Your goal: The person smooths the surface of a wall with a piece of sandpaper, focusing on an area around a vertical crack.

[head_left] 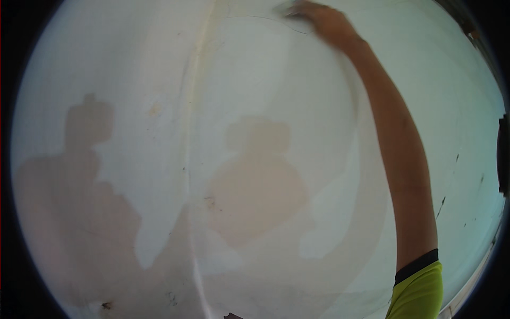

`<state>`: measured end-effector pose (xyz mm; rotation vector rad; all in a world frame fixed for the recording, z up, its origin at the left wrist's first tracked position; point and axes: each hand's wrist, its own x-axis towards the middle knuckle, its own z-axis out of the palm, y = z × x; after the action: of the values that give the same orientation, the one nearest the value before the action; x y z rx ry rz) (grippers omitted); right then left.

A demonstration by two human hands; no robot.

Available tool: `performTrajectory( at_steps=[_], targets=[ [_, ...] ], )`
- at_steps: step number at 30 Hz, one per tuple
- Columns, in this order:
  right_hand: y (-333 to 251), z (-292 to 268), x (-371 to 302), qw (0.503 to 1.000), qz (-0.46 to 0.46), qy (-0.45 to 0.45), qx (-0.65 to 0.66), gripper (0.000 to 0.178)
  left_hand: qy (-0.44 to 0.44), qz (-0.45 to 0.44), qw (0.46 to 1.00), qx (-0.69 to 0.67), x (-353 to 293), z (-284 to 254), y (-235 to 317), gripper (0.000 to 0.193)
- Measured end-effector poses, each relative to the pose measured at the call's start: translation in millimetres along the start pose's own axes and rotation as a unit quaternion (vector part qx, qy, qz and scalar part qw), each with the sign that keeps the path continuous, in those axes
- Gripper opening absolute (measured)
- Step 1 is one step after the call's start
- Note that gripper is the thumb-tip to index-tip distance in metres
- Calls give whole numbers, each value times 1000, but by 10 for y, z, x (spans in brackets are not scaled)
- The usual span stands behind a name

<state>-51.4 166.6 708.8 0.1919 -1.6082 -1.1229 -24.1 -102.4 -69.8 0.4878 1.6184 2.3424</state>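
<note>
My right hand [332, 25] is raised high against a white wall [244, 69], its bare arm stretched up from a yellow-green sleeve with a dark cuff. Its fingers are closed on a small, flat greyish thing [287, 9] pressed to or held just off the wall; motion blur hides what kind it is. Just below the fingers, a thin dark crack or line [265, 18] runs across the wall. My left hand is out of view.
An inside corner [192, 106] runs down the wall, yellowish near the top. Brown stains [154, 110] and dark scuffs [441, 206] mark the surface. Shadows fall across both wall faces. A dark object [503, 157] stands at the right rim.
</note>
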Motion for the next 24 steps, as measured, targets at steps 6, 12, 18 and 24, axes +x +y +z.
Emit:
performTrajectory(
  at_steps=[6,12,18,24],
  targets=[
    [-199,153,132,969,202,-106,-91,43,-31,-23,999,24,-83,60,3,31],
    [-2212,400,-1047,910,-293,-198,216,44,-39,-16,999,-5,-60,76,-84,29],
    [-778,-302,-1261,975,-161,-111,108,47,-82,-17,996,1,30,-20,-276,25],
    [762,-1556,-1542,918,313,-88,-226,28,-197,45,979,0,137,114,-460,29]
  ],
)
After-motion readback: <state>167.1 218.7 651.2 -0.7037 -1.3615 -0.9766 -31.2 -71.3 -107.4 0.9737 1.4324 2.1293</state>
